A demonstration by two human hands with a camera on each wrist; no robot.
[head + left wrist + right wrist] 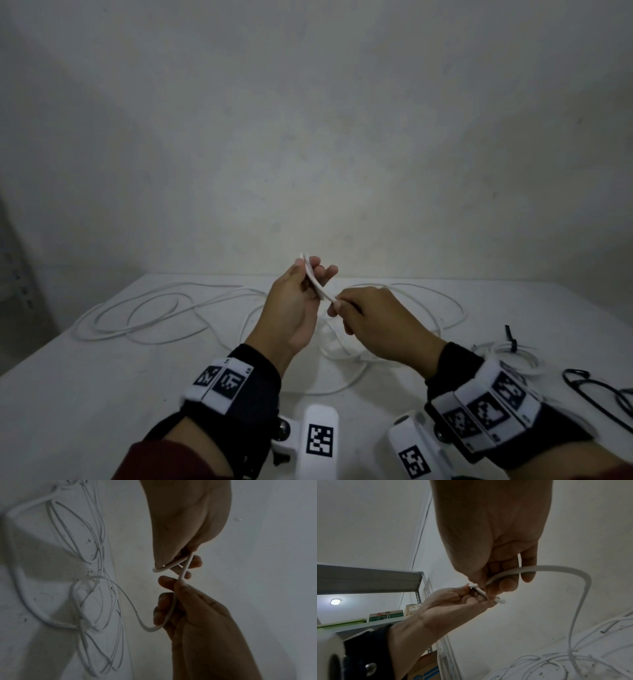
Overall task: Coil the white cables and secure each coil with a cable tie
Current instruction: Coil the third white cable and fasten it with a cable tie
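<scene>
Above the table's (102, 394) middle, left hand (294, 305) and right hand (373, 325) both pinch the white cable's (317, 282) end, light and springy, best gripped near that end, slack sprawling toward nine o'clock.

On the table (102, 394) I count one loose white cable (164, 308), one tied coil (510, 353) at its right edge, and two hands above it.
</scene>
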